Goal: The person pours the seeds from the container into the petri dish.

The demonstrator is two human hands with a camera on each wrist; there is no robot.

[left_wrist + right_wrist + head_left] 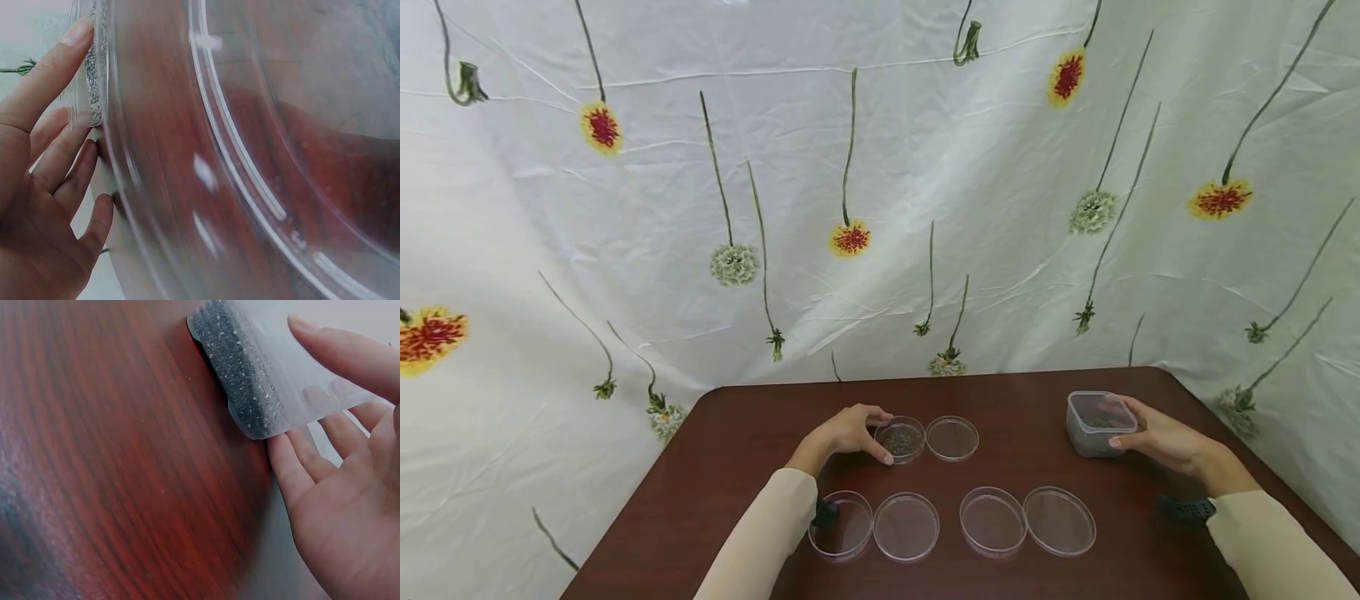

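Observation:
At the middle of the table, my left hand (848, 432) holds a clear petri dish (901, 439) by its left side, thumb at the near edge and fingers at the far one. A layer of speckled grey grains (93, 69) shows inside it in the left wrist view. Over at the right, my right hand (1168, 442) grips a clear plastic tub (1086, 440) from its right side, thumb on the near wall. Dark gravel with white specks (228, 362) fills the tub's lower part in the right wrist view. The tub stands upright on the table.
Another round clear dish (952, 438) lies just right of the grain dish. Along the front are a dish (850, 542) under my left wrist, a second (906, 527), a third (992, 521) and one more (1060, 521). A flowered cloth (880, 167) hangs behind the brown table (1015, 400).

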